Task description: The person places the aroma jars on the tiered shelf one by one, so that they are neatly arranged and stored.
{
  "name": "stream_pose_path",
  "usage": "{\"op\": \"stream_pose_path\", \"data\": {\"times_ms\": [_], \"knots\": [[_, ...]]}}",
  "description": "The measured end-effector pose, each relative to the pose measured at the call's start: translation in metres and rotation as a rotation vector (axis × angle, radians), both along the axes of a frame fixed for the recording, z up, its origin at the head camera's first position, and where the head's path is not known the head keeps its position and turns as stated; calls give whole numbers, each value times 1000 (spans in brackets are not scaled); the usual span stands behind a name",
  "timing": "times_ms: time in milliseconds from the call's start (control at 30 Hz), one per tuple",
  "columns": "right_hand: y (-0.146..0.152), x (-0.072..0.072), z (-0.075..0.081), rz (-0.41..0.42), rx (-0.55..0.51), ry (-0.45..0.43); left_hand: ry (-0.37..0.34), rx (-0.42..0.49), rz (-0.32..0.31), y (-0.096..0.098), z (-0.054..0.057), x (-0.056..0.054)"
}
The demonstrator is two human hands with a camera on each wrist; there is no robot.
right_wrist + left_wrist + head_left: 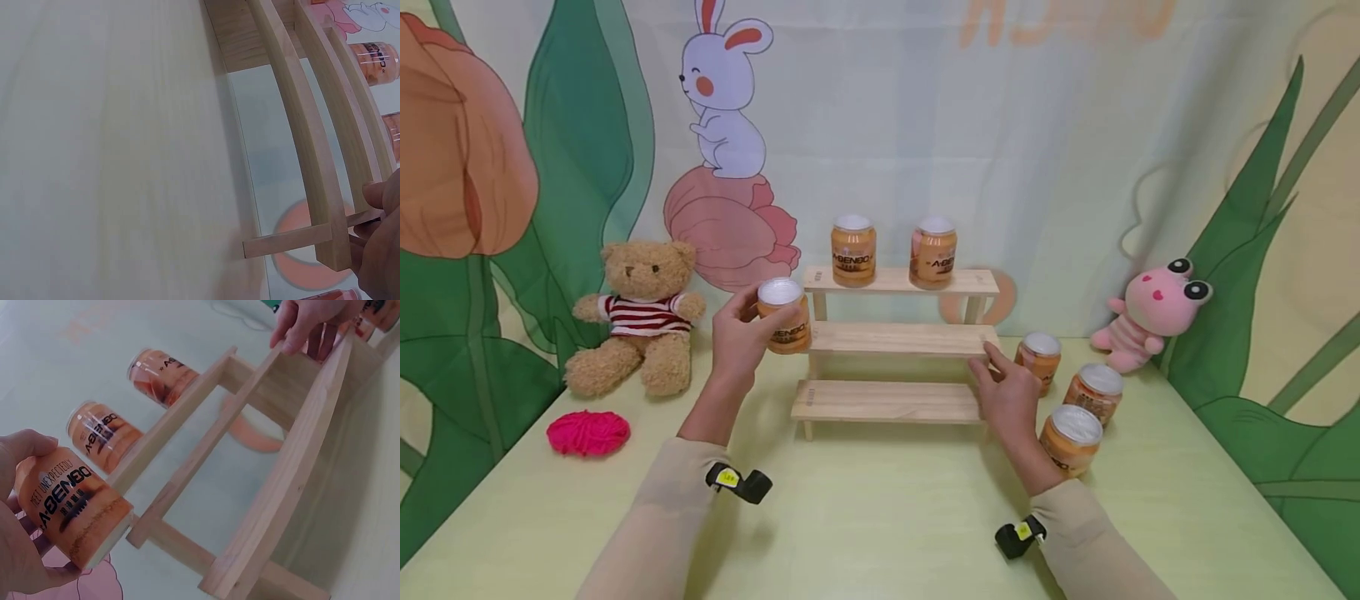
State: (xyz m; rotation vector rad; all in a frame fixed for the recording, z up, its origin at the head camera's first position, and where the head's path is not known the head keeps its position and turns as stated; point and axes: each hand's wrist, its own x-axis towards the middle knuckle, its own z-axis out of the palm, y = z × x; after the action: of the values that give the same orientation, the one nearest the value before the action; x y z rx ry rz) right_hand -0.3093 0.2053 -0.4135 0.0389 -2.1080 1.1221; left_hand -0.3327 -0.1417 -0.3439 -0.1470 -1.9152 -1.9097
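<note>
My left hand (pixel 735 337) grips a round can (pixel 790 335) with an orange printed label and a silvery lid. It holds the can in the air at the left end of a three-step wooden display stand (pixel 895 339); in the left wrist view the thumb lies near the can's (pixel 78 509) top. At the stand's right end, my right hand (pixel 1011 400) holds the middle step, thumb on its front edge, in the right wrist view; some fingers are hidden. Two similar cans, a left one (pixel 853 257) and a right one (pixel 933 257), stand upright on the top step.
Right of the stand, three more cans stand on the table (pixel 880 517): a rear one (pixel 1037 367), a middle one (pixel 1093 400) and a front one (pixel 1067 450). A teddy bear (pixel 643 321) and pink yarn (pixel 587 433) lie left, a pink frog plush (pixel 1150 312) right.
</note>
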Motion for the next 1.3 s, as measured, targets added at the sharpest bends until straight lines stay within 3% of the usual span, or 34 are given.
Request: {"op": "stream_pose_path", "data": {"times_ms": [233,500,1133,1300], "knots": [[1,-2,0,-2,0,-6,-2,8,-48,15,5,-1],[2,-2,-1,1,4,-9,-65,-13,-103,35,10,-5],[3,-3,-1,9,-3,-5,-85,-5,-176,83,15,-19],[1,-2,-1,10,1,0,-89,-2,-165,88,13,-22]]}}
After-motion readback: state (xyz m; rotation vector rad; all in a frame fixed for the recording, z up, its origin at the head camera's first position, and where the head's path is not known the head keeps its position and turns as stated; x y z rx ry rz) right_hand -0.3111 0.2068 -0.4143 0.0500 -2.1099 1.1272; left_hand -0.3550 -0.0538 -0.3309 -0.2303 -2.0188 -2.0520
